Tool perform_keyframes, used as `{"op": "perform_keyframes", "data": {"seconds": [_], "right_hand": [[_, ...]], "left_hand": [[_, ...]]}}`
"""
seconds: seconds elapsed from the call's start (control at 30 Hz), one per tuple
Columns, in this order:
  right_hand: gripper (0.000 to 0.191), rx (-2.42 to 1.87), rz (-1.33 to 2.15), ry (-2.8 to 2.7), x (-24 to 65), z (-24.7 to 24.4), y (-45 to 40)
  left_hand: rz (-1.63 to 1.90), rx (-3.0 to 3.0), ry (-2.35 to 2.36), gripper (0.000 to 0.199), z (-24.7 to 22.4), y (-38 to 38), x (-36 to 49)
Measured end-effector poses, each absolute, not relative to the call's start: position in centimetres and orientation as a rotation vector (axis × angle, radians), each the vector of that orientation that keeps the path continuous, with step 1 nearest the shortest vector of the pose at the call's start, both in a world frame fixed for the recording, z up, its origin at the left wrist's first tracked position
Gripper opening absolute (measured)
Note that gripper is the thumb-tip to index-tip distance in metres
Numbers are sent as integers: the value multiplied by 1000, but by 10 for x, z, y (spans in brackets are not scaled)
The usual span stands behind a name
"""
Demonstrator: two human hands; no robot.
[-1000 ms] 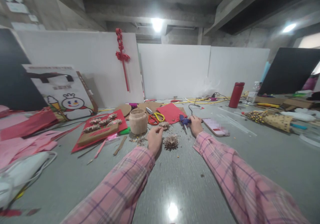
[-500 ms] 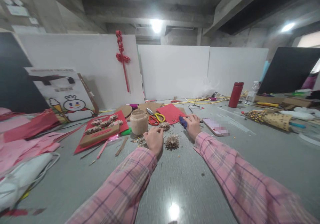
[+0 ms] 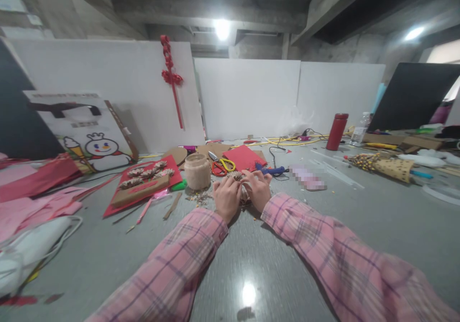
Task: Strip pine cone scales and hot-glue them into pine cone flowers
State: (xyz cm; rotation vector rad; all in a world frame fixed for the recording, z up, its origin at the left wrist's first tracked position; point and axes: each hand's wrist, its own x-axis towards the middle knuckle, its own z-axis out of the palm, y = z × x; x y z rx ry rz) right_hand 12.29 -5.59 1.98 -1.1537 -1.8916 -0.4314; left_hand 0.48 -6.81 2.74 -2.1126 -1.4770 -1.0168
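Note:
My left hand (image 3: 227, 198) and my right hand (image 3: 258, 190) meet at the middle of the table. Their fingers are bent, with the fingertips close together; whatever is between them is too small or hidden to make out. Partly covered between the hands is a brown layered flower (image 3: 245, 197), like a pine cone rosette. A second such flower (image 3: 235, 174) sits just behind my left fingers. Beyond my right hand lies a blue glue gun (image 3: 272, 170) with a black cord, untouched. To the left stands a round wooden jar (image 3: 197, 172), with small crumbs at its foot.
Scissors (image 3: 223, 166) and red paper (image 3: 246, 155) lie behind the hands. On the left, a red sheet (image 3: 176, 165) carries several brown flowers and a cardboard piece (image 3: 140, 191). A phone (image 3: 308, 177), red flask (image 3: 337, 132) and wrapped bouquet (image 3: 383, 167) are on the right.
My right hand has let go of the glue gun and moved left to the brown flower. My left hand has moved slightly right, beside it. The view has shifted a little.

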Motion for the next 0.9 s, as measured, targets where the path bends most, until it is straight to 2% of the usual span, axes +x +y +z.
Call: {"op": "perform_keyframes", "data": {"seconds": [0.43, 0.63, 0.9], "right_hand": [[27, -1172, -425, -1888, 123, 19, -54], [16, -1163, -377, -1874, 122, 20, -54], [22, -1194, -391, -1822, 136, 23, -60]], "left_hand": [[-926, -2150, -1443, 25, 29, -72, 5], [-1039, -2142, -1510, 24, 25, -69, 5], [-843, -2234, -1686, 37, 18, -73, 4]]}}
